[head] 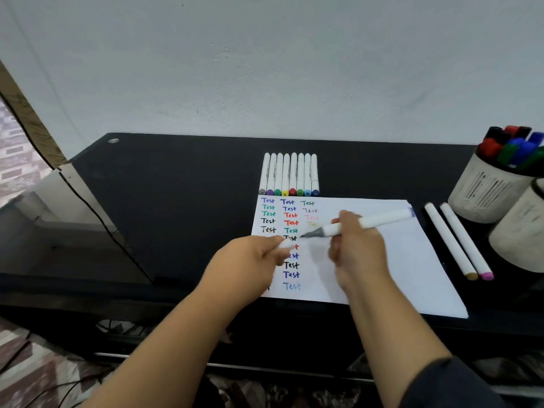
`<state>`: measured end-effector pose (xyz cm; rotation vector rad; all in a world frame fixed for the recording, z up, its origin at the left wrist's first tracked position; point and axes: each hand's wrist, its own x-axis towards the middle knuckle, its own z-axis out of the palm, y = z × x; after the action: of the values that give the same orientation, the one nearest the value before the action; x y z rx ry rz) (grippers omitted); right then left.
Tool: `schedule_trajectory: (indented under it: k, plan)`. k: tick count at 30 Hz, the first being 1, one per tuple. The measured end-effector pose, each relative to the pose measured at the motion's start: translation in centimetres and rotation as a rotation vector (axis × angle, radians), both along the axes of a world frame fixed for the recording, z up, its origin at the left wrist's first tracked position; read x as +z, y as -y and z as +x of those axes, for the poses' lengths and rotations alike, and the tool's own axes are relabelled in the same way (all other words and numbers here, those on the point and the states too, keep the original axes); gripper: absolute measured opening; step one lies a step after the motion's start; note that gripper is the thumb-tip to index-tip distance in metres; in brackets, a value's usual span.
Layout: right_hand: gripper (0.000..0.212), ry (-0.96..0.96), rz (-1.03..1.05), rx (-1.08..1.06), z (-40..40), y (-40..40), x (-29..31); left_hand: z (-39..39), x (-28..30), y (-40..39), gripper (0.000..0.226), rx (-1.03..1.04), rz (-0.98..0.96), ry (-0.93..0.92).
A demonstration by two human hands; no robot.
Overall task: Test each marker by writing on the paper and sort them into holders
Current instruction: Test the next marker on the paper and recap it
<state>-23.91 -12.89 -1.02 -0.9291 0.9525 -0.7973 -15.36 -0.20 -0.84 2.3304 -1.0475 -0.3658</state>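
1. Head view: right hand (357, 245) grips an uncapped white marker (368, 223), grey tip hovering just over the paper (397, 260) beside the middle "Test" column. Left hand (253, 257) pinches what's probably its cap (285, 245), pretty blurred tbh. I'd write in the bare spot under the faint third column, then recap firmly.
2. Same view, hard bits: the left hand covers some words, and the two holders (488, 192) at far right are cut off by the frame edge. Eight untested markers (290, 175) lie far of the paper.
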Motion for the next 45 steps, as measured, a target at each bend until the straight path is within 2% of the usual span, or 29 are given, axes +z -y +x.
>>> schedule_trajectory:
  k: [2, 4, 7, 13, 17, 21, 23, 25, 27, 35, 45]
  plan:
    - [0.024, 0.039, 0.042, -0.039, -0.4, 1.2, 0.1, 0.8, -0.1, -0.8, 0.027, 0.07, -0.065, -0.119]
    - [0.025, 0.034, 0.043, 0.009, -0.4, 1.3, 0.0, 1.1, -0.2, -1.0, 0.027, 0.086, -0.099, -0.148]
    - [0.025, 0.022, 0.043, 0.058, 0.1, 0.3, -0.3, 0.7, -0.5, -0.4, 0.038, 0.065, -0.045, -0.054]
    - [0.024, 0.033, 0.036, 0.069, -0.3, 0.6, 0.1, 0.5, -1.0, -0.1, 0.04, 0.043, -0.033, 0.03]
    - [0.02, 0.064, -0.048, 0.13, -0.7, 2.3, 0.4, 1.1, -0.9, 0.6, 0.037, 0.1, -0.114, -0.124]
    - [0.009, -0.044, -0.232, 0.169, -0.7, 4.1, 0.2, 2.4, -0.5, 2.3, 0.04, 0.22, -0.209, -0.255]
    - [0.02, -0.119, -0.275, 0.134, -0.5, 4.6, -0.1, 2.7, -0.4, 3.2, 0.043, 0.248, -0.242, -0.264]
    - [0.034, -0.202, -0.304, 0.096, -0.1, 4.9, -0.5, 2.8, -0.7, 3.7, 0.045, 0.264, -0.245, -0.251]
    - [0.038, -0.274, -0.353, 0.086, 0.4, 5.1, -0.9, 3.0, -1.1, 3.9, 0.046, 0.255, -0.213, -0.216]
    - [0.029, -0.44, -0.504, 0.159, 1.8, 5.3, -1.9, 3.1, -1.9, 3.4, 0.043, 0.143, -0.174, -0.1]
    - [0.033, -0.522, -0.587, 0.204, 2.2, 5.0, -2.3, 3.7, -2.5, 3.4, 0.043, 0.125, -0.149, -0.085]
